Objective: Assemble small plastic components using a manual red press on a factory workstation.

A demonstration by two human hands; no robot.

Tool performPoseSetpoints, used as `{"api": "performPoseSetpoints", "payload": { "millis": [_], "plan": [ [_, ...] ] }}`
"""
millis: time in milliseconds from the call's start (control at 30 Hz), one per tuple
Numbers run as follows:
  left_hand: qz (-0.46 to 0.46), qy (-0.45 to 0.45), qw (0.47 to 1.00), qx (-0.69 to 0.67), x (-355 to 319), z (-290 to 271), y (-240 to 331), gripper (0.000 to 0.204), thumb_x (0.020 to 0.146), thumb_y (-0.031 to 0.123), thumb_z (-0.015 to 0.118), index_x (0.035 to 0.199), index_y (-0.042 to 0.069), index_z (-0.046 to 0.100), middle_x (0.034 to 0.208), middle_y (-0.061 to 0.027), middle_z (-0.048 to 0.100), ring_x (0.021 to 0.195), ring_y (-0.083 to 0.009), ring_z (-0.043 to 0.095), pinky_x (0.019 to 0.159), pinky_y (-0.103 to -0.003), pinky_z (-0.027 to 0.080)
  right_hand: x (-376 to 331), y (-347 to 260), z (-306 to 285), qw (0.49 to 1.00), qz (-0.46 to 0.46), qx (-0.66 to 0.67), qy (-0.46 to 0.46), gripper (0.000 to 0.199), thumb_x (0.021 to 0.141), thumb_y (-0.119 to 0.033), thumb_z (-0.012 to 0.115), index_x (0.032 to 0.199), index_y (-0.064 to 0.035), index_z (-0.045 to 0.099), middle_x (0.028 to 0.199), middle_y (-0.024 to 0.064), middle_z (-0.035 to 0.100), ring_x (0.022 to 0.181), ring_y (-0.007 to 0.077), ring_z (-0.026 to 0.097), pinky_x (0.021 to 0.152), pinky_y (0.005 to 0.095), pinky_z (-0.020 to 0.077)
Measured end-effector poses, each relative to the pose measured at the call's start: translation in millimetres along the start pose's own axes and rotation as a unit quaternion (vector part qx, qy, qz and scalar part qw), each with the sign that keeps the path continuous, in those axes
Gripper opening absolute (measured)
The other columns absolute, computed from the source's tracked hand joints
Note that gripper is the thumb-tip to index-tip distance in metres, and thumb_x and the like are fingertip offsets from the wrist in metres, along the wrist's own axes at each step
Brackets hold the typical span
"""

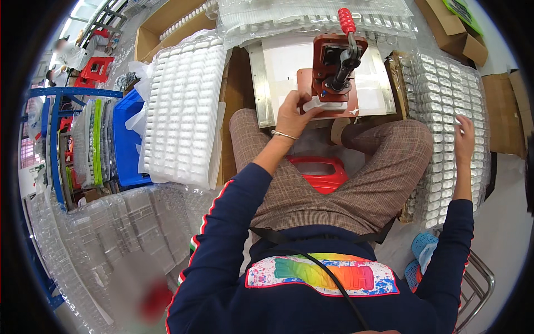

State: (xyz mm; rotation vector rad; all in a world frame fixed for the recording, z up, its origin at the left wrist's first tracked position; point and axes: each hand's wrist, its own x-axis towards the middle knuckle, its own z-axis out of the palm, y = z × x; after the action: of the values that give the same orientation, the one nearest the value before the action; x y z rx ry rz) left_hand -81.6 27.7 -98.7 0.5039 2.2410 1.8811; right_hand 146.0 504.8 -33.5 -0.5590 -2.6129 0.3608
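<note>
My left hand (293, 115) pinches a small white plastic part (325, 105) at the base of a dark red hand press (334, 69). The part sits low under the press head, and my fingers cover its left end. The press has a lever with a red grip (346, 21) standing up. Off to the right, my right hand (465, 138) is over a stack of clear trays (442, 100) filled with small white parts. Its thumb and fingers look apart, and nothing shows between them.
Another stack of white-filled trays (181, 106) leans at the left, beside a blue bin (128, 139). Bagged trays (317, 19) lie behind the press. A red stool (320, 173) shows between my legs. Cardboard boxes (503, 114) stand at the right.
</note>
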Motion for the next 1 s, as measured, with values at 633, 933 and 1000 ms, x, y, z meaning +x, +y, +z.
{"api": "performPoseSetpoints", "payload": {
  "millis": [633,933,1000],
  "plan": [
    [0.124,0.041,0.981,0.144,-0.8,8.9,-18.9,0.035,0.068,0.022,0.084,0.098,0.008,0.072,0.101,-0.0055,0.064,0.097,-0.0279,0.057,0.085,-0.038,0.046,134.2,-299.7,44.1,0.883,-0.062,0.444,-0.137,0.025,0.098,-0.016,0.056,0.115,-0.002,0.065,0.1,0.0074,0.068,0.081,0.0134,0.064,0.079,0.027,0.0521],
    [0.13,0.043,0.981,0.141,-1.7,13.3,-16.9,0.047,0.067,0.02,0.084,0.109,0.01,0.066,0.104,-0.0067,0.066,0.098,-0.0288,0.058,0.088,-0.039,0.046,146.4,-387.4,7.5,0.749,0.106,0.605,-0.248,0.034,0.102,-0.028,0.052,0.115,0.0019,0.06,0.086,0.0012,0.063,0.076,0.0081,0.06,0.068,0.0204,0.0491],
    [0.13,0.044,0.982,0.131,-5.0,8.0,-19.0,0.048,0.066,0.019,0.084,0.109,0.009,0.066,0.104,-0.0067,0.066,0.099,-0.0288,0.059,0.088,-0.04,0.046,132.2,-399.5,-13.1,0.754,0.047,0.606,-0.249,0.035,0.102,-0.029,0.053,0.114,0.0026,0.06,0.087,0.0022,0.063,0.074,0.0085,0.059,0.067,0.0205,0.0488]
  ]
}}
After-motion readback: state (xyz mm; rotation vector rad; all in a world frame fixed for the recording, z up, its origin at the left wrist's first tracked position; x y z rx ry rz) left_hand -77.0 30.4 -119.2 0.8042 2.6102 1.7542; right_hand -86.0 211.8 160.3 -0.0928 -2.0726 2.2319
